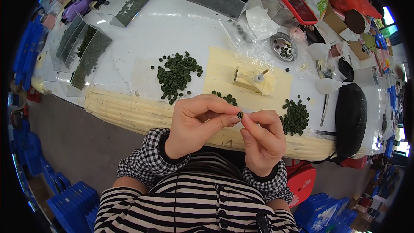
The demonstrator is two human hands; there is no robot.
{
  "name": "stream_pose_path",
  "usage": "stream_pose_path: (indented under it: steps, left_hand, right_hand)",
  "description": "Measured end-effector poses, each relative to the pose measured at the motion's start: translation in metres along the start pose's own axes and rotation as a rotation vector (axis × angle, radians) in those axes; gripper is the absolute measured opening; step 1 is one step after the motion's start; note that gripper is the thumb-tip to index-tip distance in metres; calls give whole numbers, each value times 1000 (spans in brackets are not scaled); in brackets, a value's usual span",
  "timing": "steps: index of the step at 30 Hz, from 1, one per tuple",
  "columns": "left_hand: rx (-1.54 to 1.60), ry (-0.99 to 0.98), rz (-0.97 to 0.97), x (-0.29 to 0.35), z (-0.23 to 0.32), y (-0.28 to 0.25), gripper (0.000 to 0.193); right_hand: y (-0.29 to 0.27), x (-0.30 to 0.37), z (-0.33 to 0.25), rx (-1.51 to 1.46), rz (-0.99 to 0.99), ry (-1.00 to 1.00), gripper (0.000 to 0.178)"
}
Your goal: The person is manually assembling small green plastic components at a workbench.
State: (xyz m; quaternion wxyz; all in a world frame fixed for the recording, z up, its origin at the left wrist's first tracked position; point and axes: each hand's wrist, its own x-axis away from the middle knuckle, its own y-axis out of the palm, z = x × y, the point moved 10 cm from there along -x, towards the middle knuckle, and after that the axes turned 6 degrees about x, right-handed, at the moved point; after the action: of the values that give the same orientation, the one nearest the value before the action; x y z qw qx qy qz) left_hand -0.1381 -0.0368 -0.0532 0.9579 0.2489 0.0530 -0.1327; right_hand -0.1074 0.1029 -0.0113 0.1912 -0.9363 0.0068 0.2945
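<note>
White table [142, 39]; small green piece [240, 115] pinched between left hand [194, 123] and right hand [265, 140] fingertips; best held lightly, by its edges

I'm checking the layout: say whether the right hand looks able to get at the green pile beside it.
Probably yes: the green pile lies close by the right hand with nothing seen between them, though that hand is busy at a small green piece.
</note>
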Motion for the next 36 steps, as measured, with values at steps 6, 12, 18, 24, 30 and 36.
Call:
stream_pose_path:
  steps: [6,12,18,24,30,36]
  left_hand:
    - [-21,7,0,0,1,-1,18]
    - [-11,-7,-3,1,-2,-2,18]
    - [-23,14,-27,0,-1,-1,17]
    - [-12,11,-17,0,-2,-2,17]
    - [-34,2,-15,0,-3,-2,18]
    - [-37,10,-15,0,-1,-2,18]
  right_hand:
    - [1,1,1,-1,-12,24,33]
    - [2,1,-1,-7,-15,-7,35]
    - [3,1,-1,-12,-27,-32,35]
    - [3,2,1,0,-29,-32,35]
    - [3,2,1,-3,-27,-23,35]
    - [3,2,1,-3,-29,-25,34]
